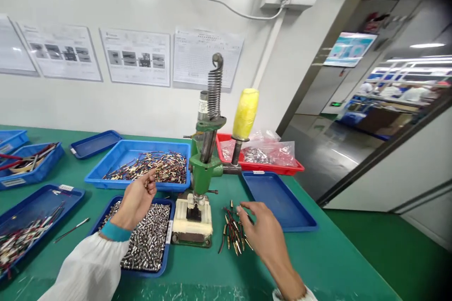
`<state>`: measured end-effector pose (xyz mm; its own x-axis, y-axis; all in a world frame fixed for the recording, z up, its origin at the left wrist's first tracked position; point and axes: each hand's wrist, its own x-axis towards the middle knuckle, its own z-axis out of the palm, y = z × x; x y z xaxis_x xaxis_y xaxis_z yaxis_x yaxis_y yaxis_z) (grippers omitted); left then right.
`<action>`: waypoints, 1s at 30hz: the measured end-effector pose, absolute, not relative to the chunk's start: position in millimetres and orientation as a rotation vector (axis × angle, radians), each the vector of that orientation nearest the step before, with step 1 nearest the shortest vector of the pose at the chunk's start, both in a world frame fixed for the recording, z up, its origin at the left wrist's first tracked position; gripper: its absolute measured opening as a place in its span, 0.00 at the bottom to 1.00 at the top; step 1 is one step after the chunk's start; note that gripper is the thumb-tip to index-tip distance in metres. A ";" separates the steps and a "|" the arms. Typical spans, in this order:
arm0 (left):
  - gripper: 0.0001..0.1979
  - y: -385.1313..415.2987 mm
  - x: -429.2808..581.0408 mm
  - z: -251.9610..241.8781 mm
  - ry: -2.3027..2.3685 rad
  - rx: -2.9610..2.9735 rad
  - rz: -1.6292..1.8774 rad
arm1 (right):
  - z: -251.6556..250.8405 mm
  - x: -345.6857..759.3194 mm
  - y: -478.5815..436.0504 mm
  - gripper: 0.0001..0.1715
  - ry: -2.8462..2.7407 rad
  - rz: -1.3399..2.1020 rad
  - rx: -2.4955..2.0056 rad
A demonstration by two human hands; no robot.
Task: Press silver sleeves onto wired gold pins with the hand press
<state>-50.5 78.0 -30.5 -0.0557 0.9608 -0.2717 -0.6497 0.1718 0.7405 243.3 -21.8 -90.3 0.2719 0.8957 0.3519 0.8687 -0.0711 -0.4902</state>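
Note:
My left hand [139,197] is raised over the tray of small metal sleeves [148,240], its fingers curled together; whatever they pinch is too small to make out. Behind it is a blue tray of wired brass-tipped parts [158,165]. My right hand [263,230] hovers at the right edge of a loose pile of wired parts [233,231] on the green table, thumb and index finger close together near a small dark piece. Between my hands stands a green hand press [202,174] with a yellow-wrapped lever handle [245,114] and a pale base block [192,221].
A dark blue tray [282,204] lies right of the pile, a red tray with plastic bags [259,168] behind it. At left are a tray of wires [31,230], a tool bin [30,164] and a small blue tray [95,145]. A single wire [72,229] lies on the table.

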 end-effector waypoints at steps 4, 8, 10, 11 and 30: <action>0.11 51.7 -52.6 -51.1 0.967 0.498 1.256 | -101.3 232.0 2.4 0.11 -1.558 0.009 -2.070; 0.09 28.7 -47.1 -65.8 1.023 0.536 1.115 | -104.7 223.7 18.5 0.08 -1.553 0.038 -2.082; 0.09 23.8 -44.9 -66.5 1.058 0.524 1.069 | -104.0 222.4 19.7 0.09 -1.561 0.089 -2.021; 0.08 22.6 -44.3 -65.6 1.079 0.515 1.063 | -103.3 222.0 18.6 0.09 -1.565 0.125 -1.975; 0.28 13.2 -34.5 -74.2 0.993 0.752 0.949 | -71.3 187.5 -34.5 0.26 -1.004 0.893 -1.290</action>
<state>-34.5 13.2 -74.2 0.2345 0.9091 -0.3442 -0.3029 0.4048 0.8628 187.5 -34.5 -71.3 0.3296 0.9400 0.0886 0.0212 0.0864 -0.9960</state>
